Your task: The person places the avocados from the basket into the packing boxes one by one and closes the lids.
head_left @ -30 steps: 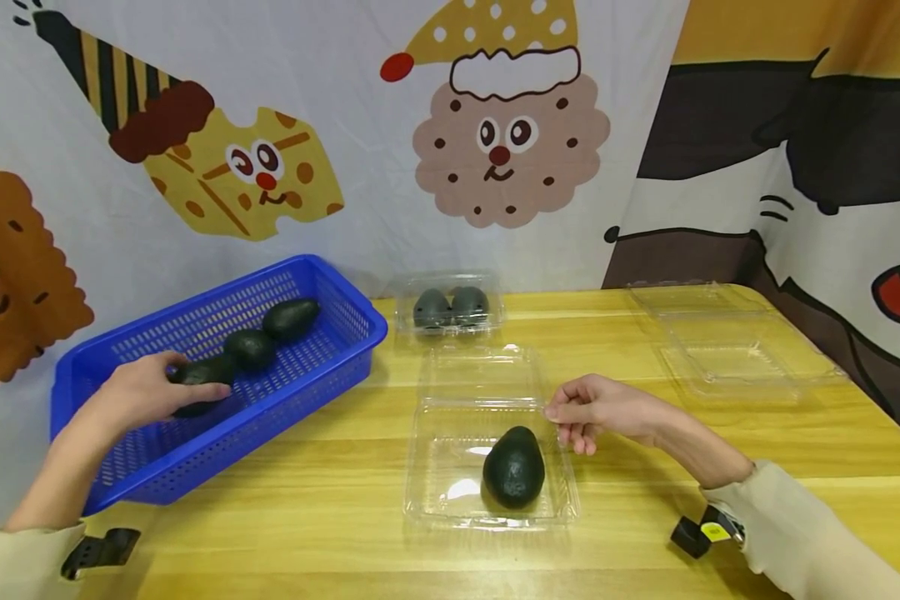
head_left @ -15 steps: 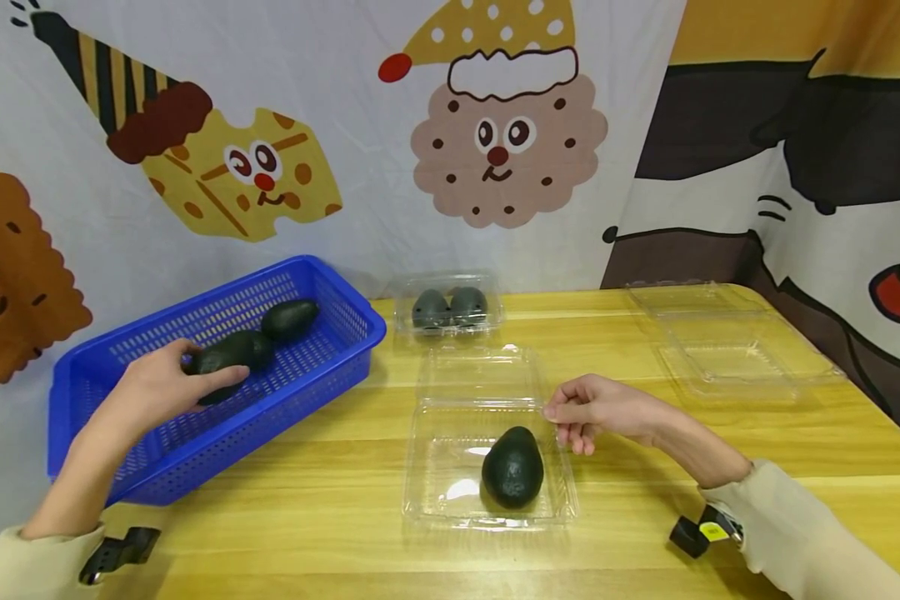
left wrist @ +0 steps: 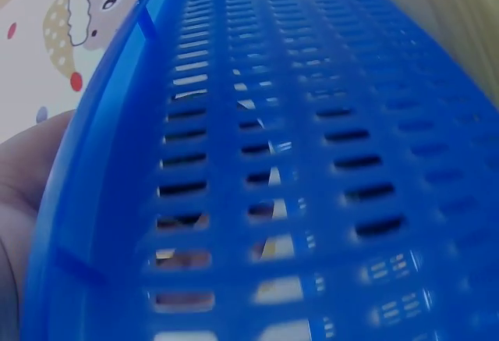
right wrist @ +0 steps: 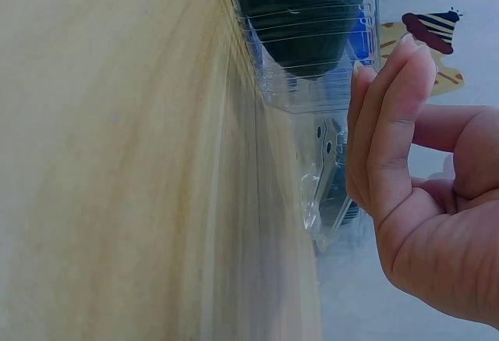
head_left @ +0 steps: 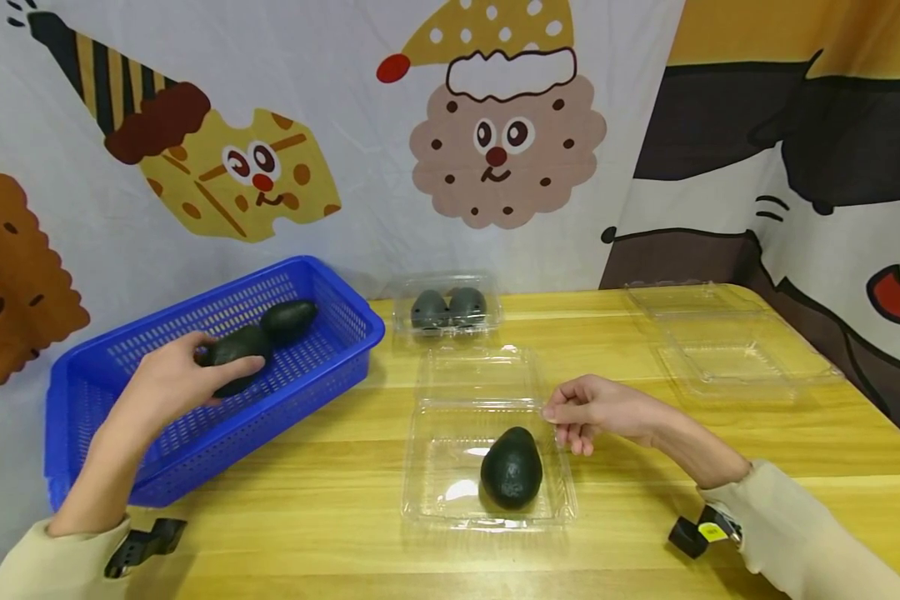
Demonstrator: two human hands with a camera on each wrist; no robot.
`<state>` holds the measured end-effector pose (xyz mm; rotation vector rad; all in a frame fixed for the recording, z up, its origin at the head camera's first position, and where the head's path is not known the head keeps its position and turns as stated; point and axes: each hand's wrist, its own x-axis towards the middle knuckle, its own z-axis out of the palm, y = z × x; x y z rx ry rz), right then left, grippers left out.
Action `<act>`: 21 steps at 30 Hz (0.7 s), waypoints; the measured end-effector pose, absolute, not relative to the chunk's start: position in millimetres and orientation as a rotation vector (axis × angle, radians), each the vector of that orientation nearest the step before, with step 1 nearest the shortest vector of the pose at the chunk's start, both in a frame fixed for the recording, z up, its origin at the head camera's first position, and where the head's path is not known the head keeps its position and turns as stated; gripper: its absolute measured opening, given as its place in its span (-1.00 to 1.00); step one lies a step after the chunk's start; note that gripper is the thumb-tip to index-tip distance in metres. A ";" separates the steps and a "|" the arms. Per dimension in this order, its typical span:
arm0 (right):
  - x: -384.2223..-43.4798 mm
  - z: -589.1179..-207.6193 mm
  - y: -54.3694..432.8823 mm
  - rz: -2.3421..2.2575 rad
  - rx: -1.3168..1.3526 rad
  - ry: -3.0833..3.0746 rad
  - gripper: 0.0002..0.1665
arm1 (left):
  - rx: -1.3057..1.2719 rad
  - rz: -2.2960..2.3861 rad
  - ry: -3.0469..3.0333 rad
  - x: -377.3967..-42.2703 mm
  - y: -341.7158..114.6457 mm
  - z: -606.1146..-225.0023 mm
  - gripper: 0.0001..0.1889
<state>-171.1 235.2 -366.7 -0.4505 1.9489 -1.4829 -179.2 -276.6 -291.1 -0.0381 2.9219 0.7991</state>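
Observation:
My left hand (head_left: 176,375) reaches into the blue plastic basket (head_left: 330,358) and grips a dark green avocado (head_left: 243,346) between thumb and fingers. A second avocado (head_left: 291,320) lies just beyond it. From the left wrist, the slotted basket wall (left wrist: 304,200) hides most of the grip. With thumb and forefinger, my right hand (head_left: 603,408) pinches the right rim of an open clear clamshell container (head_left: 442,467), near its hinge. One avocado (head_left: 512,468) sits in the right half of that container's base, also visible through the plastic from the right wrist.
Behind the open container stands a closed clear clamshell (head_left: 447,307) with two avocados inside. More clear open clamshells (head_left: 742,358) lie at the back right of the wooden table (head_left: 330,533). A cartoon-printed cloth (head_left: 367,167) hangs along the back.
My left hand has moved right and slightly up inside the basket with its avocado, against the neighbouring fruit. The right hand and the open container have stayed in place.

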 end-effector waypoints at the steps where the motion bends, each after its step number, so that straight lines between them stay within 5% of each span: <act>1: -171.1 -366.6 235.0 -1.483 -0.450 1.950 -0.60 | -0.042 0.796 2.924 -179.0 -275.2 -290.6 0.05; 21: -171.3 -366.3 235.5 -1.477 -0.462 1.959 -0.60 | 0.043 0.894 2.972 -174.7 -251.6 -284.7 -0.02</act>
